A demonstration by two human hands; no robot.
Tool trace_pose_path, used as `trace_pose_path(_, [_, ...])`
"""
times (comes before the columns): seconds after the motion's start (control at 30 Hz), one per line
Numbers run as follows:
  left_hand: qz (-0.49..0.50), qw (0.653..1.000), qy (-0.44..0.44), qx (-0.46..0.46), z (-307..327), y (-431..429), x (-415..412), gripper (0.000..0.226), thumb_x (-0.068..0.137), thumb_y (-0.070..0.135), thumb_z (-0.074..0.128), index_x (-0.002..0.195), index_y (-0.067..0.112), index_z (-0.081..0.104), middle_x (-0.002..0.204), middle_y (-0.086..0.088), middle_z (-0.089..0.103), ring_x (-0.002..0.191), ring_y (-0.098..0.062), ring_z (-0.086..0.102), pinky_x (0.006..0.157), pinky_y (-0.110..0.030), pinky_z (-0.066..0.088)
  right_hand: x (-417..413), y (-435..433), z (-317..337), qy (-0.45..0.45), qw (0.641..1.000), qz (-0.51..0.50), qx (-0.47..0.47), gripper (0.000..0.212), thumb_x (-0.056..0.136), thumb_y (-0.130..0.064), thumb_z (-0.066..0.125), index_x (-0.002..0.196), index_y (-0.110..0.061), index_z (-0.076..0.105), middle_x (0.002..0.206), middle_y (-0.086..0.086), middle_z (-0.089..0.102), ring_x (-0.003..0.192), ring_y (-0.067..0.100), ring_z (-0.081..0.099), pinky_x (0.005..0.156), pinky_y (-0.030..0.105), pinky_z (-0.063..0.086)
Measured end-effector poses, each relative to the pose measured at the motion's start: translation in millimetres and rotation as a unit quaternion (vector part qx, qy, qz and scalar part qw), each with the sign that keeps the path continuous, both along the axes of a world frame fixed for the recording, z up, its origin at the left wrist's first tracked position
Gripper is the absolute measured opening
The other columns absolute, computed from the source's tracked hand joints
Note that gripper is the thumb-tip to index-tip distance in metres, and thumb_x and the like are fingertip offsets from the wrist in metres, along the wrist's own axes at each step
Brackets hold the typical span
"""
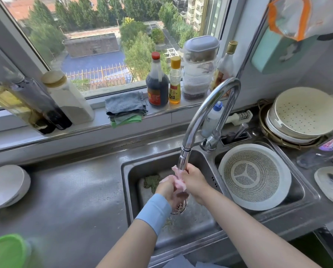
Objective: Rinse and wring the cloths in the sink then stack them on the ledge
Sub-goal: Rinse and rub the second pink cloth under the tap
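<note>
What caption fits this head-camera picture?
Left hand and right hand grip a pink cloth under the tap; stacked cloths behind.

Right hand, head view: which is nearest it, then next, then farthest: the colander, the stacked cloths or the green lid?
From the right hand:
1. Colander, beside it in the right basin.
2. Stacked cloths, up on the ledge.
3. Green lid, far left corner.

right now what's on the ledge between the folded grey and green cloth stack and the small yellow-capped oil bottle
One dark sauce bottle with a red cap stands there, seen in the head view.
</note>
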State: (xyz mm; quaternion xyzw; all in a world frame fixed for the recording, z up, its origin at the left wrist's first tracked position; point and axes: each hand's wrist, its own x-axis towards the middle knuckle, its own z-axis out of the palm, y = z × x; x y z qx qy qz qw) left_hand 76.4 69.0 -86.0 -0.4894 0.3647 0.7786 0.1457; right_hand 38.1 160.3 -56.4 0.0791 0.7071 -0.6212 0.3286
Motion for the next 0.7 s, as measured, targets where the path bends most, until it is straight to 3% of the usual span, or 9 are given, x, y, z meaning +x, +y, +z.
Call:
trace_pose_path(0.07, [0.066,0.997,0.027,0.027,0.1,-1.1,-4.9,0.013,0.098,0.003,0.054,0.088,0.011,0.059,0.072,-0.012,0.063,0.052,-0.022,0.064,0.047,-0.031,0.055,5.7,2.0,-2.9,-0.01,1.0,0.017,-0.013,0.005,0.098,-0.016,0.062,0.099,-0.012,0.06,0.079,0.006,0.063,0.054,0.005,0.057,0.047,0.018,0.044])
trace_pose_path(0.17, [0.067,0.998,0.015,-0.001,-2.4,-10.2,-13.6,0.015,0.097,-0.004,0.054,0.088,0.009,0.055,0.082,-0.018,0.064,0.05,-0.023,0.066,0.04,-0.031,0.052,14.6,12.7,-11.7,-0.007,0.999,0.038,0.025,0.003,0.099,-0.016,0.055,0.1,-0.018,0.057,0.084,0.001,0.067,0.052,0.003,0.056,0.042,0.018,0.036])
trace_pose_path(0.23, [0.059,0.998,0.021,-0.005,-5.6,-10.4,-15.9,0.005,0.096,0.005,0.06,0.101,0.005,0.062,0.098,-0.019,0.069,0.073,-0.028,0.072,0.062,-0.043,0.062,16.9,24.0,-20.6,0.02,0.996,0.064,0.065,0.022,0.092,-0.029,0.068,0.108,-0.023,0.055,0.1,-0.001,0.069,0.069,0.005,0.06,0.047,0.017,0.039])
trace_pose_path(0.3, [0.044,0.999,0.022,0.005,-5.4,-7.6,-16.0,0.023,0.095,0.02,0.065,0.114,0.007,0.065,0.11,-0.019,0.07,0.095,-0.033,0.07,0.09,-0.053,0.056,18.7,34.3,-24.0,0.025,0.992,0.103,0.064,0.051,0.078,-0.031,0.084,0.115,-0.024,0.049,0.112,-0.003,0.066,0.088,0.006,0.062,0.059,0.015,0.047])
trace_pose_path(0.37, [0.022,0.999,0.027,0.002,-1.7,-4.4,-15.0,0.037,0.091,0.036,0.068,0.116,0.008,0.066,0.111,-0.018,0.071,0.099,-0.033,0.071,0.096,-0.055,0.052,16.1,39.2,-23.8,0.036,0.986,0.14,0.088,0.062,0.071,-0.025,0.089,0.118,-0.021,0.048,0.112,-0.006,0.065,0.098,0.005,0.062,0.074,0.019,0.05])
trace_pose_path(0.47, [0.022,0.999,0.027,-0.016,1.1,-5.1,-12.5,0.045,0.092,0.045,0.065,0.115,0.006,0.067,0.104,-0.013,0.074,0.095,-0.03,0.071,0.099,-0.049,0.051,5.7,38.1,-23.6,0.117,0.959,0.171,0.192,0.022,0.084,-0.037,0.072,0.097,-0.021,0.063,0.092,-0.008,0.071,0.086,0.01,0.065,0.081,0.034,0.054])
trace_pose_path(0.57, [-0.014,0.998,0.018,-0.061,8.9,-7.4,-6.8,0.03,0.094,0.035,0.063,0.11,0.011,0.071,0.095,-0.007,0.074,0.085,-0.024,0.067,0.084,-0.035,0.048,-0.7,31.9,-20.1,0.126,0.951,0.169,0.227,0.017,0.097,-0.031,0.045,0.099,-0.022,0.06,0.104,0.003,0.065,0.093,0.021,0.062,0.085,0.043,0.056])
trace_pose_path(0.63, [-0.025,0.999,0.016,-0.046,15.4,-3.1,-3.7,0.014,0.095,0.026,0.062,0.099,0.017,0.071,0.085,-0.005,0.07,0.077,-0.024,0.061,0.078,-0.036,0.046,-1.7,27.7,-13.0,0.128,0.95,0.153,0.24,0.018,0.096,-0.02,0.038,0.107,-0.02,0.053,0.115,0.009,0.05,0.097,0.026,0.059,0.079,0.045,0.058])
trace_pose_path(0.7, [-0.045,0.998,0.036,-0.012,16.6,1.8,-5.3,0.021,0.097,0.016,0.056,0.08,0.019,0.069,0.07,-0.007,0.067,0.068,-0.025,0.06,0.077,-0.039,0.049,0.0,22.2,-6.1,0.13,0.955,0.145,0.223,0.012,0.096,-0.019,0.038,0.101,-0.025,0.048,0.109,0.008,0.052,0.091,0.026,0.06,0.07,0.039,0.054])
